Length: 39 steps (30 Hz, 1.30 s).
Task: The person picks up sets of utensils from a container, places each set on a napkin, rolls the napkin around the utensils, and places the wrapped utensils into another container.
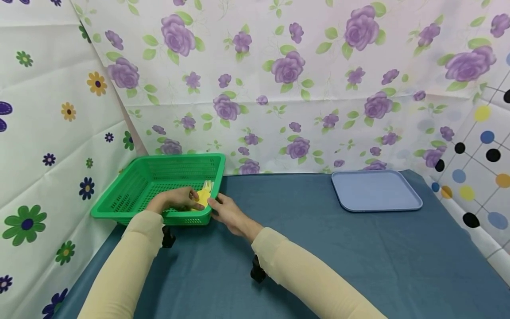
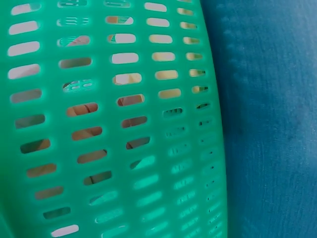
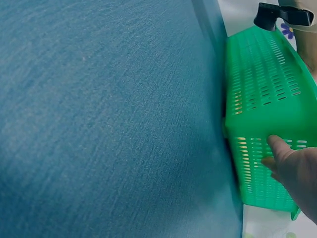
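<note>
A green plastic basket [image 1: 131, 176] with slotted walls stands at the left of the table. My left hand [image 1: 175, 199] reaches over its near rim, fingers bent down beside a yellow item [image 1: 204, 197] whose kind I cannot make out. Whether those fingers pinch it is hidden. Fork tines [image 1: 207, 185] stick up by the yellow item in the basket's right end. My right hand [image 1: 231, 215] grips the basket's right rim near the front corner, with fingers against the outer wall in the right wrist view. Only the slotted wall [image 2: 114, 144] fills the left wrist view's left part.
A pale blue tray [image 1: 376, 190] lies at the back right of the table, which has a dark blue cloth [image 1: 303, 239]. Flowered sheets [image 1: 255, 88] hang behind and at the left; a dotted sheet [image 1: 482, 177] is at the right.
</note>
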### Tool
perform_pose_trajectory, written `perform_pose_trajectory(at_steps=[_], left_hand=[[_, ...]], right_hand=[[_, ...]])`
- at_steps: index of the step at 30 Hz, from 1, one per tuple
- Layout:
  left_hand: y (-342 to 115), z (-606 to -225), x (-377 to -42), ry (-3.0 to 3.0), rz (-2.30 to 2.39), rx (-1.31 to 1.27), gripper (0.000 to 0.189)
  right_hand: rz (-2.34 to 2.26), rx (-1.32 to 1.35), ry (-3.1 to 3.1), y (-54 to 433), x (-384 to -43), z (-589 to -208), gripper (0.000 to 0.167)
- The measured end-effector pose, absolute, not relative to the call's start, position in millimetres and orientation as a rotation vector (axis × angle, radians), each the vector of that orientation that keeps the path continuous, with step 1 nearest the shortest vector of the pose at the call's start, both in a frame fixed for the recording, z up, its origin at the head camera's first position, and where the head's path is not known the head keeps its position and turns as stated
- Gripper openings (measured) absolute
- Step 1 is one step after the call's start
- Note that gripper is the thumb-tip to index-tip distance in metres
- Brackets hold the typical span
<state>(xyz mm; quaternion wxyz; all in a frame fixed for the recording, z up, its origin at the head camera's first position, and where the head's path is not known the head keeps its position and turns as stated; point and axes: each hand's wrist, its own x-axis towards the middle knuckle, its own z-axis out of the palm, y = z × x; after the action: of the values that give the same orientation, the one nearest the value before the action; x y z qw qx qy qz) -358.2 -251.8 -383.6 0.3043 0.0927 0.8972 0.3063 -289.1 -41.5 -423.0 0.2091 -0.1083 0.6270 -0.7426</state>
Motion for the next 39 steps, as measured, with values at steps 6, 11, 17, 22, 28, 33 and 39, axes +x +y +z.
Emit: perform_pose_trajectory(at_steps=[6, 11, 17, 22, 28, 33, 39], left_hand=[[-253, -383, -359, 2.375, 0.848, 0.248, 0.053], [-254, -383, -359, 2.377, 0.894, 0.24, 0.056], [-255, -381, -359, 2.362, 0.95, 0.263, 0.054], [-256, -378, -359, 2.389, 0.977, 0.276, 0.053], [-257, -376, -358, 2.454, 1.043, 0.318, 0.05], [-257, -374, -358, 2.558, 1.055, 0.311, 0.046], [-253, -372, -358, 2.629, 1.141, 0.326, 0.044]], right_hand=[[-2.066, -0.314, 1.748, -41, -289, -421, 0.051], [-2.068, -0.322, 1.737, -41, -288, -419, 0.052], [-2.07, -0.319, 1.734, -42, -288, -419, 0.052], [-2.068, -0.318, 1.735, -42, -289, -420, 0.052], [-2.083, -0.321, 1.71, -42, -291, -423, 0.058], [-2.093, -0.294, 1.712, -39, -293, -425, 0.061], [-2.067, -0.256, 1.816, -27, -297, -422, 0.065]])
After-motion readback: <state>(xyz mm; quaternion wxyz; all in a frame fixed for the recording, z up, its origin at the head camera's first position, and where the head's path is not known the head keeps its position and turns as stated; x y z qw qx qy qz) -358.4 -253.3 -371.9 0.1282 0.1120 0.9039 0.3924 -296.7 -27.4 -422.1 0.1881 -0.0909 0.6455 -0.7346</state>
